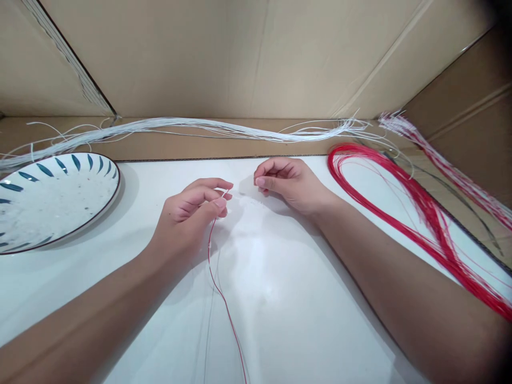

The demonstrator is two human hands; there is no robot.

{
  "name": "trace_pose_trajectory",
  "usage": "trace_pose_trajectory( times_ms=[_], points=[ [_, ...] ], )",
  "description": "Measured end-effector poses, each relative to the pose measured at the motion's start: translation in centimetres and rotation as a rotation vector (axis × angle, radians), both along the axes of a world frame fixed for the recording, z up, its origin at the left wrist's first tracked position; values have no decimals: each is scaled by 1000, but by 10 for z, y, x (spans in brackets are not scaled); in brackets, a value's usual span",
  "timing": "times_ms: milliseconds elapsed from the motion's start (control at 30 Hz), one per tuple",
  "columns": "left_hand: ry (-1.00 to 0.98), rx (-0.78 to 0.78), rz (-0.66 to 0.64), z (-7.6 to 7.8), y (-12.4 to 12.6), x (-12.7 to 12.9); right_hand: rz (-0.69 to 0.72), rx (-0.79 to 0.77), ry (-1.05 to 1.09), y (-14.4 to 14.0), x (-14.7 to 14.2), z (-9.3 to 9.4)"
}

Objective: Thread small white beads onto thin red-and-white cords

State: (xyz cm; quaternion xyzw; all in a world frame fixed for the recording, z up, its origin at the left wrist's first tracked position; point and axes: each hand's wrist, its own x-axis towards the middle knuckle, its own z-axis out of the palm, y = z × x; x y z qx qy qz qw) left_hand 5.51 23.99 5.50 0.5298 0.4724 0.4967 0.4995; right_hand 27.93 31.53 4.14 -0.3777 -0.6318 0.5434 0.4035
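Note:
My left hand [192, 210] pinches the upper end of a thin red thread [224, 301] between thumb and forefinger; the thread trails down across the white table [280, 298] toward the near edge, with a pale thread beside it. A short light tip sticks out past the fingers. My right hand [288, 184] rests a little to the right, fingers curled with thumb and forefinger pressed together; whether it holds something tiny I cannot tell. The two hands are a few centimetres apart.
A white plate with blue dashes [52, 200] sits at the left. A long bundle of white threads [208, 128] lies along the back. A bundle of red threads [424, 218] loops at the right, with a red-and-white bundle [460, 178] beyond it. Cardboard walls enclose the table.

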Motion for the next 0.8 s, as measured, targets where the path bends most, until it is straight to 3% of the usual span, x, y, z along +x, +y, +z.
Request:
trace_pose_trajectory(
  times_ms=[133,300,800],
  points=[
    [-54,14,-16,-1,0,1,88,-227,344,-17,-27,1],
    [-75,39,-39,-3,-1,2,220,-399,475,-30,-38,2],
    [-33,82,-93,-5,0,0,188,-415,500,-33,-41,1]
  ],
)
